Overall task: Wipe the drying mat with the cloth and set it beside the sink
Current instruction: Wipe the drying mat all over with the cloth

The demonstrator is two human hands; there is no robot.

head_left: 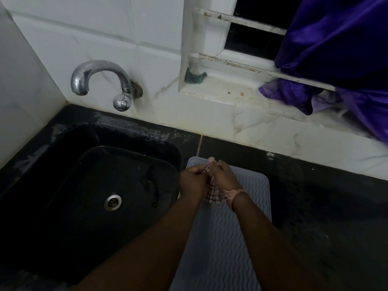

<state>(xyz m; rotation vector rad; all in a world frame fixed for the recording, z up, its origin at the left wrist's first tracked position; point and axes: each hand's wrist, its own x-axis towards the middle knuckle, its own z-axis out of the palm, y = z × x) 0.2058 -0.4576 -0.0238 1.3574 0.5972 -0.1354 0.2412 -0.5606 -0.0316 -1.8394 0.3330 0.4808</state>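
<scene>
Risk: the drying mat lies right beside the sink; a hard wipe could slide it over that edge.
Mat: flat on the dark counter, under both hands.
Checked cloth: bunched between the hands, above the mat.
Left hand: curled round the cloth.
Right hand: pinching its upper end.

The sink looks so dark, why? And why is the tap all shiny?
Head view: dim light, and the black sink and counter swallow it, while the white wall tiles stay bright. The chrome tap mirrors those tiles as glare. The wide lens bends the edges. Both hands gripping the cloth above the drying mat look soft and grainy.
</scene>
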